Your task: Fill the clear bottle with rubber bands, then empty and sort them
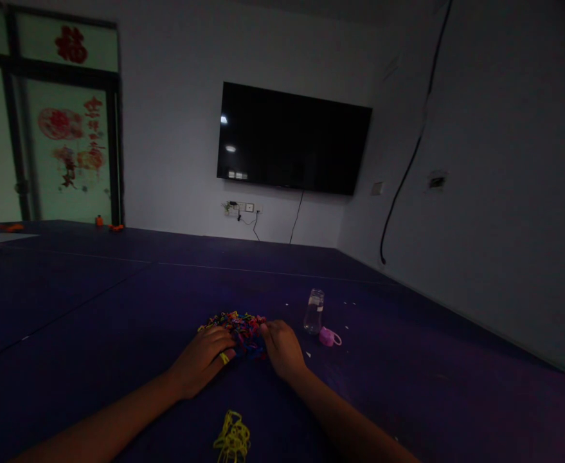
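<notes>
A pile of small multicoloured loops, which look like rubber bands [244, 331], lies on the dark purple surface between my hands. My left hand [204, 360] rests at the pile's left edge, fingers stretched out over it and thumb apart. A yellow band [224, 358] lies across that thumb; whether it is looped round it I cannot tell. At the right edge, my right hand [283, 350] touches the pile with its thumb side, fingers loosely bent and their tips partly hidden. Closer to me is a separate tangle of yellow bands [233, 438].
Just right of my right hand stands a clear bottle [313, 313], with a pink looped cap [329, 337] beside it. White scraps [308, 354] dot the purple surface [407, 373]. Small orange items [116, 227] lie far left. A television [294, 138] hangs on the wall.
</notes>
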A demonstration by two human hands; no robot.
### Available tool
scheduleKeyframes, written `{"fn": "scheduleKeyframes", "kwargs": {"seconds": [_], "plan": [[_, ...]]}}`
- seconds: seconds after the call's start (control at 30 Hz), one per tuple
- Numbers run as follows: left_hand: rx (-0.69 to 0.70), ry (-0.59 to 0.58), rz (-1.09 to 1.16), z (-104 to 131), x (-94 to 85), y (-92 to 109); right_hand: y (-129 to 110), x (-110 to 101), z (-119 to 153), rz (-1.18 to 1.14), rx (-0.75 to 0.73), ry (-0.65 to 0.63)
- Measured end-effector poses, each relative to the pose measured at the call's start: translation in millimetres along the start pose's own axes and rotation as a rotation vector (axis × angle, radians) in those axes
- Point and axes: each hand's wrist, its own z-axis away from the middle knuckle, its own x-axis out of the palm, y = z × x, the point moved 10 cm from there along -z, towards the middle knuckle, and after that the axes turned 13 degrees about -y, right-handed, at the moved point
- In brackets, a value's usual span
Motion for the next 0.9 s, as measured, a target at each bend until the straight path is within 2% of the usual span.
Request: {"fn": "scheduleKeyframes", "kwargs": {"seconds": [0.23,0.5,0.6,0.73,0.9], "plan": [[0.01,-0.005,0.003,-0.5,0.6,1.1,5.1,9.6,-4.4,0.001,0.006,-0.035],[-0.015,0.015,-0.024,-0.3,-1.9,3.2,-4.9,-8.1,3.8,-0.221,-0.138,0.091],[-0.003,0.014,-0.002,-0.9,-3.5,4.8,-16.0,-10.6,8.8,-0.295,-0.204,0.095],[-0.025,0.021,0.01,-0.6,-4.1,1.3,-44.4,-2.5,13.5,-0.356,-0.335,-0.013],[-0.058,0.007,-0.018,-0.9,1.0,-5.7,-62.1,6.8,14.0,-0.193,-0.389,-0.063]]}}
